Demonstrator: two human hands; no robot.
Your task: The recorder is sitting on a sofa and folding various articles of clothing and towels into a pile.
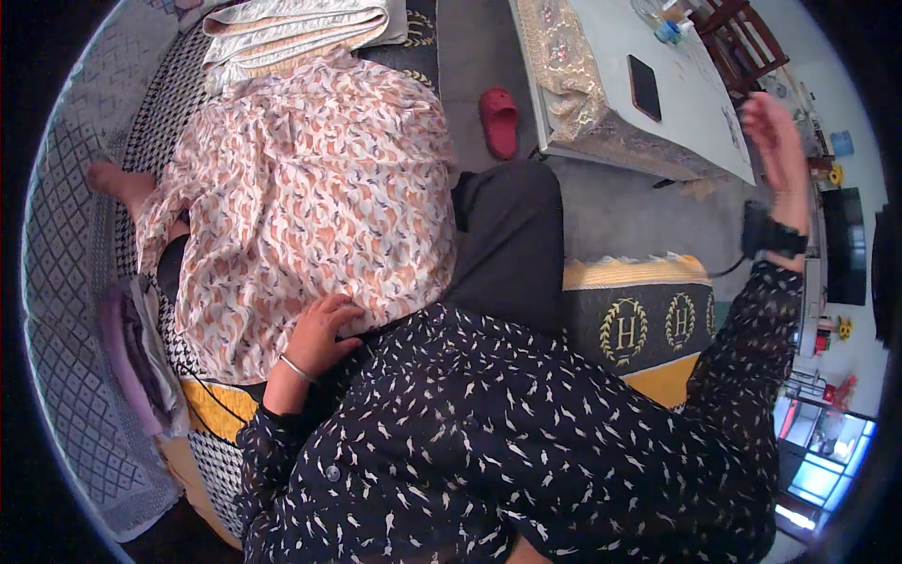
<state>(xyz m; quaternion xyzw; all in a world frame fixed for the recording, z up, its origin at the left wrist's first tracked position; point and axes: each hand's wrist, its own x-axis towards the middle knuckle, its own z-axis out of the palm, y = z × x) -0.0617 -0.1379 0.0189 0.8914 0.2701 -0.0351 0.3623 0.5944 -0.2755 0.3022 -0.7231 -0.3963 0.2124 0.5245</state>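
Observation:
A light garment (310,179) with an orange, pink and grey print lies spread across my lap and the sofa seat. My left hand (321,336), with a silver bangle at the wrist, rests on its near edge; the fingers lie out over the fabric with the thumb apart. Away to the right, my right hand (775,141) is raised beside the table's corner, a dark band around the wrist. Motion smears its fingers, and nothing can be made out in them.
Beyond the garment sits a folded cream quilted cloth (296,33). A white table (691,117) with a lace cover holds a black phone (645,86) and a small blue bottle (668,33). A red clog (500,122) stands on the floor. Folded purple cloth (132,357) lies at left.

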